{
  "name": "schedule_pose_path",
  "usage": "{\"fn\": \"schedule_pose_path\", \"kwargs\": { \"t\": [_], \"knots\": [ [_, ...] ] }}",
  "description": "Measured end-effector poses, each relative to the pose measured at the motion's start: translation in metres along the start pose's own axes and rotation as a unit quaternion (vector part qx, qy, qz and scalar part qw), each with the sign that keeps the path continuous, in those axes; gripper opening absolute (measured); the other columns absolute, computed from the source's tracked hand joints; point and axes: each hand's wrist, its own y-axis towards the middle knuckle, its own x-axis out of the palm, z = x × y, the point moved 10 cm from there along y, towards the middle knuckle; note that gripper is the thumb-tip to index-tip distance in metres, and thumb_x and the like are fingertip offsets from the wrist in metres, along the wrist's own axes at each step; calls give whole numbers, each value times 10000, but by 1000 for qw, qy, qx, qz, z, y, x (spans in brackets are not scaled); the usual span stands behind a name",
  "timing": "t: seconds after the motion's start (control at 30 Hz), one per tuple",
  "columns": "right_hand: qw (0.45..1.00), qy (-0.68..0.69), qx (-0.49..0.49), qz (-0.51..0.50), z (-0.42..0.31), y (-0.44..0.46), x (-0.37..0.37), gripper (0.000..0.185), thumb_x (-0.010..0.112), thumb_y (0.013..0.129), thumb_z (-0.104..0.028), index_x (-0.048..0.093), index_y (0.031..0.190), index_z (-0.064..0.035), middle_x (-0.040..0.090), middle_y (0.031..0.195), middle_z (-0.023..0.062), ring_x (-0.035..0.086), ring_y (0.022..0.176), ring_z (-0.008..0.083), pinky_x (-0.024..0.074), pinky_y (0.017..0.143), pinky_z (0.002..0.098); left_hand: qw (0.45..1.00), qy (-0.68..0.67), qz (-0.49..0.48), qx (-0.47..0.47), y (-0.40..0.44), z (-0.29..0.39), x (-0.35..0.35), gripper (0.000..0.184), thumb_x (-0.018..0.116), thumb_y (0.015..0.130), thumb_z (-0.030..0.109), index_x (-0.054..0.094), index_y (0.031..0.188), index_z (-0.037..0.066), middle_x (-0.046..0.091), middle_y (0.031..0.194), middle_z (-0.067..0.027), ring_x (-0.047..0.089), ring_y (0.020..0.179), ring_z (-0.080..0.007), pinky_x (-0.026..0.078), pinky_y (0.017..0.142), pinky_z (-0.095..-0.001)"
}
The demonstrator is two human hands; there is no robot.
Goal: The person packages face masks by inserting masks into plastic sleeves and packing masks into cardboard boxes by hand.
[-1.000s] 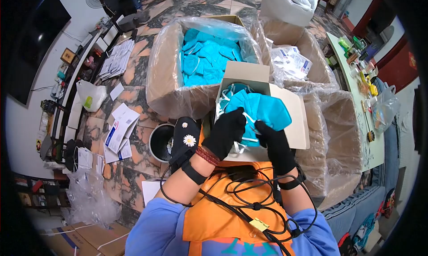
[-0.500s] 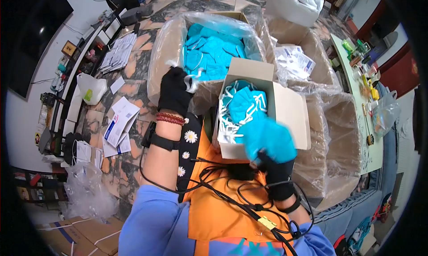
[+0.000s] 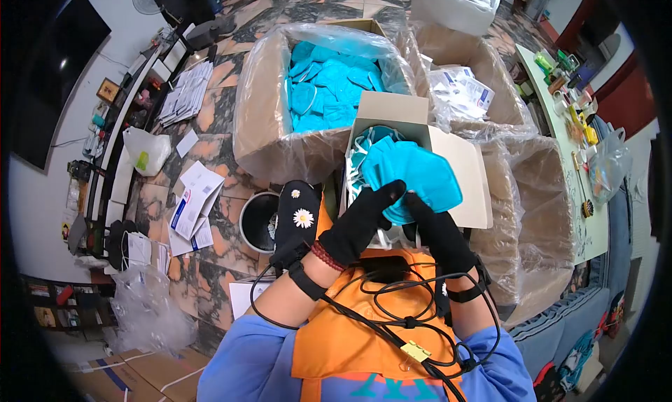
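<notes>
My left hand [image 3: 360,220], in a black glove, pinches the lower left edge of a teal face mask [image 3: 427,181]. Opposite it, my black-gloved right hand [image 3: 442,235] grips the mask's lower edge. The mask is over a small open cardboard box [image 3: 393,108], hiding part of what lies inside. More teal masks with white straps [image 3: 355,165] show at the box's left side. Whether I hold one mask or a few overlapped ones, I cannot tell. Beyond the box, a large plastic-lined carton [image 3: 269,132] holds a heap of loose teal masks [image 3: 329,87].
Another lined carton [image 3: 514,87] contains white printed packets [image 3: 458,90]; a third lined carton [image 3: 539,213] stands at right. A dark bucket [image 3: 257,223] sits left of my knee. Black cables [image 3: 350,318] cross my lap. A cluttered green table [image 3: 591,227] runs along the right.
My left hand has come from the large carton's near left edge, where it held white straps, to the mask. The mask in my right hand has moved slightly up and is now held by both hands.
</notes>
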Motion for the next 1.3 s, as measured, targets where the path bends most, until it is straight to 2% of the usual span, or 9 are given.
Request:
{"fn": "schedule_pose_path", "kwargs": {
  "t": [0.1, 0.2, 0.43, 0.57, 0.6, 0.77, 0.97, 1.23, 1.3],
  "knots": [
    [998, 18, 29, -58, 11, 1, 1, 378, 715, 871, -281, 592, 1174, -91, 622, 965, -9, 574, 830, 75, 463, 714, 236, 998, -9, 7, -54, 4, -4, 6, 448, 603, 945, 316, 553, 1297, 44, 592, 1198, -76, 597, 979, -152, 499, 830, -311],
    [966, -137, -191, -106, -16, 4, 6, 609, 786, 786, -157, 494, 1311, -58, 620, 1117, 28, 589, 977, 113, 489, 881, 282, 977, 39, 68, 197, 18, 23, -6, 330, 647, 915, 237, 618, 1187, 52, 674, 1006, -70, 633, 843, -151, 511, 732, -337],
    [979, -13, 119, -166, 40, -6, 2, 162, 588, 931, -207, 607, 901, -49, 626, 787, 14, 599, 707, 113, 463, 606, 267, 914, 247, 150, 285, 14, 37, -29, 282, 624, 926, 323, 668, 1066, 83, 630, 760, -156, 611, 639, -288, 453, 539, -374],
    [939, 331, 79, -49, 30, -2, -8, 204, 500, 982, -273, 592, 894, -113, 596, 749, 2, 567, 636, 110, 417, 530, 251, 798, 355, 207, 441, -21, 46, -9, 311, 606, 924, 282, 642, 1103, 29, 598, 708, -150, 589, 605, -343, 467, 560, -397],
    [996, 86, -35, -7, 7, -3, -21, 193, 476, 989, -254, 594, 906, -125, 605, 763, -4, 595, 668, 120, 458, 563, 260, 565, 645, 159, 489, -29, 27, 27, 458, 586, 883, 143, 502, 1306, -9, 594, 737, -168, 590, 627, -360, 470, 614, -424],
    [931, 354, 37, 79, 14, 16, -30, 158, 506, 973, -216, 621, 932, -116, 631, 770, 1, 582, 629, 121, 464, 558, 236, 611, 657, 162, 411, -29, -11, 26, 654, 540, 823, 13, 332, 1443, 15, 588, 783, -176, 573, 622, -285, 449, 682, -430],
    [982, 156, -55, 92, -19, 22, -37, 204, 529, 958, -191, 592, 768, -151, 410, 533, -81, 402, 436, 56, 303, 392, 210, 442, 810, 130, 362, -51, -35, 40, 589, 527, 830, 17, 383, 1399, -30, 572, 754, -153, 532, 584, -283, 446, 668, -419],
    [895, 437, 70, 60, 18, 42, -35, 263, 497, 978, -216, 573, 748, -115, 297, 480, -83, 280, 383, 54, 236, 369, 214, 655, 654, 54, 374, -66, -23, 30, 559, 526, 837, -10, 426, 1387, 8, 589, 1039, -208, 595, 790, -326, 470, 664, -390],
    [908, 417, 19, 29, 14, 46, -31, 253, 501, 978, -212, 577, 761, -107, 341, 486, -68, 326, 414, 52, 278, 391, 225, 508, 761, 88, 393, -76, -11, 37, 576, 522, 856, 11, 412, 1419, 69, 576, 1090, -234, 597, 865, -360, 480, 677, -412]
  ]
}}
